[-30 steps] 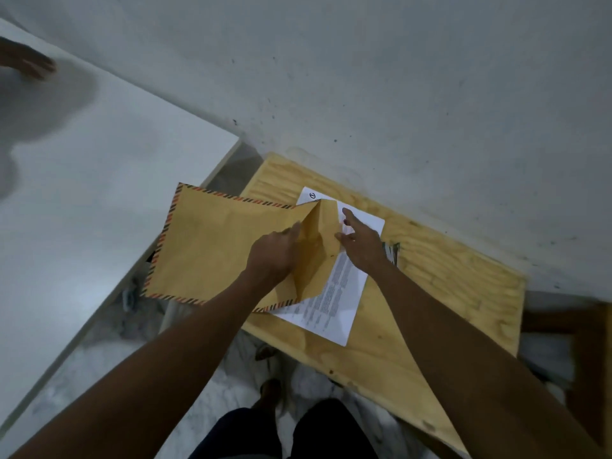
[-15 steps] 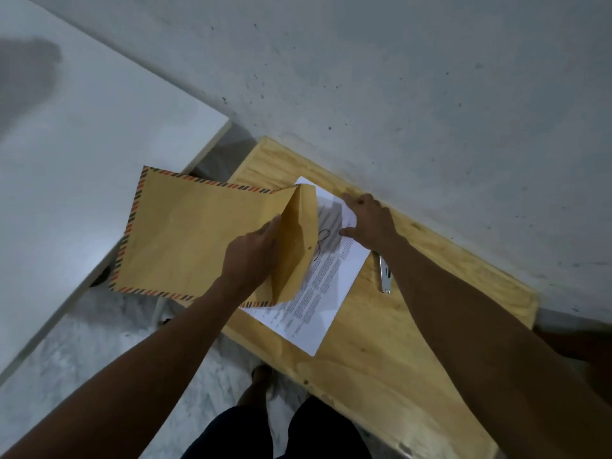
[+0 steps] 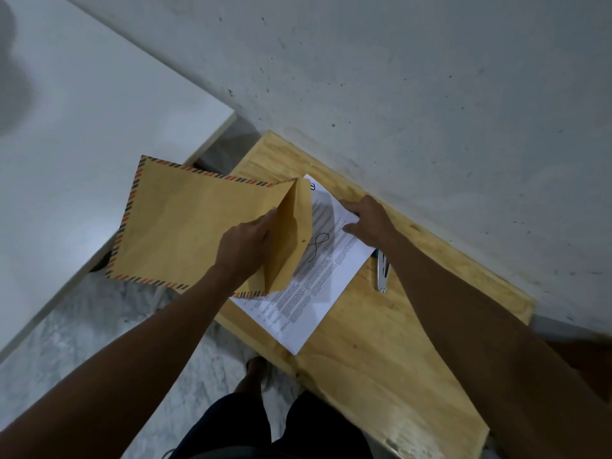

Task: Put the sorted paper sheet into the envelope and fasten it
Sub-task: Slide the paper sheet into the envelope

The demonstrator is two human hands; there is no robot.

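Worktop [image 3: 381, 352]: pale plywood board with visible grain, set against a grey speckled wall, its near edge over a marbled grey floor [image 3: 82, 329]. Lying directly on it: one printed white paper sheet [image 3: 318, 289], flat and skewed to the board's edges, partly covered at its left side; just beside the sheet's right edge, a small metal stapler [image 3: 382, 274]. A white tabletop [image 3: 82, 120] stands to the left, apart.
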